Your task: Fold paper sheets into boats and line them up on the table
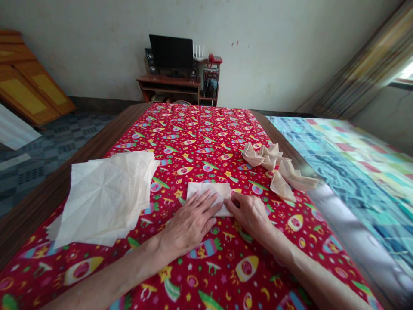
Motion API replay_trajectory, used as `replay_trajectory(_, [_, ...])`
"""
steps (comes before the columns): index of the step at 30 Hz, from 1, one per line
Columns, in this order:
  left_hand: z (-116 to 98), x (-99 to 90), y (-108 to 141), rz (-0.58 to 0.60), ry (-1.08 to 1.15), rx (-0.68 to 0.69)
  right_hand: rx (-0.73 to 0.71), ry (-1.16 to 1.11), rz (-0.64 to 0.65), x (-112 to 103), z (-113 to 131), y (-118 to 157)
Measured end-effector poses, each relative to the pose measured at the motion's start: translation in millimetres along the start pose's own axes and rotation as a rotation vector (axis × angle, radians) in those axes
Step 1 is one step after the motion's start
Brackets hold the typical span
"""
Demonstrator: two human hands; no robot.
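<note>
A folded piece of white paper point(206, 187) lies flat on the red patterned cloth point(200, 146). My left hand point(195, 217) rests on it with the fingers spread, covering its lower left part. At the paper's right edge, my right hand point(250, 211) has its fingers closed, with thumb and forefinger pinching that edge. Left of my hands is a stack of creased, unfolded paper sheets point(103, 193). Several folded paper shapes point(280, 185) with pointed tips sit on the cloth at the right.
Dark wooden table edges point(106, 137) run along both sides of the cloth. A bed point(355, 172) with a blue sheet adjoins on the right. Beyond the far end stands a desk point(171, 82) with a monitor point(171, 52), and a wooden cabinet point(32, 82) is at the far left.
</note>
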State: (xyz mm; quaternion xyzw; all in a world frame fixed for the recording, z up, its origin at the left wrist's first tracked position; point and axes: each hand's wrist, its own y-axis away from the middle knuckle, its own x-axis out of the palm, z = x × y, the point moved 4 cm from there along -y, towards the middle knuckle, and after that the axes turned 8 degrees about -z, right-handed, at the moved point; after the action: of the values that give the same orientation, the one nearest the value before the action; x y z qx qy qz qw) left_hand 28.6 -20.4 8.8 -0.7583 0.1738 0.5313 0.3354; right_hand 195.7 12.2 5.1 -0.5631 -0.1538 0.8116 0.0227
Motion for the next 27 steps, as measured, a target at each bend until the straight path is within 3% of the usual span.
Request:
replay_trajectory(11, [1,6.0,3,0.032,-0.042,0.044,-0.049,-0.021,-0.030,-3,2,0])
replay_trajectory(14, [2,6.1,4,0.026,-0.035,0.042,-0.164,-0.046,-0.169,-15,6,6])
replay_trajectory(17, [1,5.9,4,0.027,-0.030,0.041,-0.413,-0.064,-0.274,-24,19,19])
replay_trajectory(20, [1,4.4,3,0.034,-0.020,0.032,-0.667,-0.052,-0.201,-17,34,33])
replay_trajectory(23, [-1,2.2,2,0.029,-0.006,0.035,-0.671,-0.028,-0.059,0,35,33])
replay_trajectory(27, [0,2.6,1,0.028,-0.010,0.038,-0.639,-0.010,0.028,11,24,23])
